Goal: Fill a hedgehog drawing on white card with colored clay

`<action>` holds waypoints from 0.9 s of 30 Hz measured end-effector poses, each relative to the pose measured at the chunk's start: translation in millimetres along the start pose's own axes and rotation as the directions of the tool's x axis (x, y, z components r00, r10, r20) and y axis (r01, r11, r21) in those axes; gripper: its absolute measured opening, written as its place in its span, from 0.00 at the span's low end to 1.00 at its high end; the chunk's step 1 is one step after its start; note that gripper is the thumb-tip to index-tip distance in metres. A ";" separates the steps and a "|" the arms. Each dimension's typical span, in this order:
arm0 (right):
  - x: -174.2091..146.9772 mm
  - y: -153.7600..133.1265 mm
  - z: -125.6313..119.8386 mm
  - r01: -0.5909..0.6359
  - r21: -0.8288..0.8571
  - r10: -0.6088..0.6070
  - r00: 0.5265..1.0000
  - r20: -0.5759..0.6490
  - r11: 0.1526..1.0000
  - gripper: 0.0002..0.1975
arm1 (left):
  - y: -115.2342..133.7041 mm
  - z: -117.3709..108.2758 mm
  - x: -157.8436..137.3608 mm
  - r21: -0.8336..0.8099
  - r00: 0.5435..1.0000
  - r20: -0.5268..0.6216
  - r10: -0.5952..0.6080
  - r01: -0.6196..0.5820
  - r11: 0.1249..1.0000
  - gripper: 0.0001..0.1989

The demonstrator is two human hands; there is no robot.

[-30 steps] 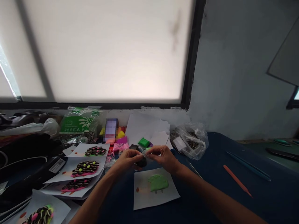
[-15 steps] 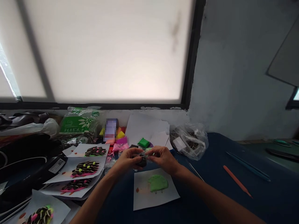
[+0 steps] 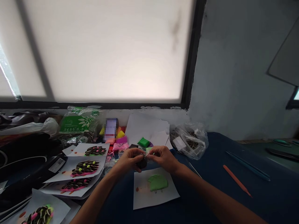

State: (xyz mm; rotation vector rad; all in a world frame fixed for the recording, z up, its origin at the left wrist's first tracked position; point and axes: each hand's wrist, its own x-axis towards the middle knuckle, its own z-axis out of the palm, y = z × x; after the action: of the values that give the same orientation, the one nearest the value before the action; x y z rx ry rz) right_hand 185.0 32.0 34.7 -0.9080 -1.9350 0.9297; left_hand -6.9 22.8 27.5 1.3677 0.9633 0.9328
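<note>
My left hand is closed around a small dark packet of modelling clay, whose clear wrapper catches the light at the top. Fingertips of my right hand pinch the edge of that clear wrapper. Both hands nearly meet above a white paper sheet. On this sheet lies a flat light green clay shape, with little legs drawn below it and a brown dot at the left. Just behind the hands rests a green clay packet.
Sheets with seed-covered clay hedgehogs overlap at the left. A green seed bag and a phone stand behind. Right of my hands are a clear bag of seeds, an orange tool and blue tweezers.
The dark packet has turned slightly in my left fingers, and more of it faces me. My right hand stays pinched at the wrapper. The sheet looks unmoved.
</note>
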 end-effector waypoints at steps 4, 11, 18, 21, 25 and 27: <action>3.0 0.5 -5.0 -0.088 0.097 0.075 0.989 0.130 0.991 0.11 | 0.5 -1.8 -0.4 0.004 1.000 -0.024 0.003 -0.003 1.000 0.24; 3.3 0.7 -11.2 -0.159 0.130 0.121 0.959 0.257 0.979 0.05 | 0.1 -2.1 -2.3 0.058 0.998 -0.013 -0.061 0.062 0.996 0.20; 1.3 -8.1 -16.5 -0.149 0.029 0.135 0.950 0.281 0.988 0.03 | 2.4 0.0 -2.7 0.031 0.995 -0.052 -0.085 0.086 0.996 0.20; -0.6 -13.0 -15.2 -0.101 -0.029 0.105 0.967 0.230 0.995 0.05 | 4.5 0.8 -3.4 0.015 0.995 -0.063 -0.081 0.082 0.997 0.21; -1.1 -15.6 -11.1 -0.049 -0.047 0.057 0.980 0.189 0.998 0.04 | 7.3 0.2 -4.5 0.001 0.997 -0.027 -0.075 0.075 0.997 0.23; -0.5 -14.7 -8.5 -0.043 -0.030 0.048 0.983 0.175 0.999 0.04 | 6.5 0.0 -4.3 -0.012 0.999 -0.001 -0.052 0.052 0.999 0.23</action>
State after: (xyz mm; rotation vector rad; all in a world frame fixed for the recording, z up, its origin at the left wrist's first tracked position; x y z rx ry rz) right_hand 188.7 26.9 50.4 -0.9142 -2.0872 1.0440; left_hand -8.3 18.7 34.0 1.3259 0.9884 0.8998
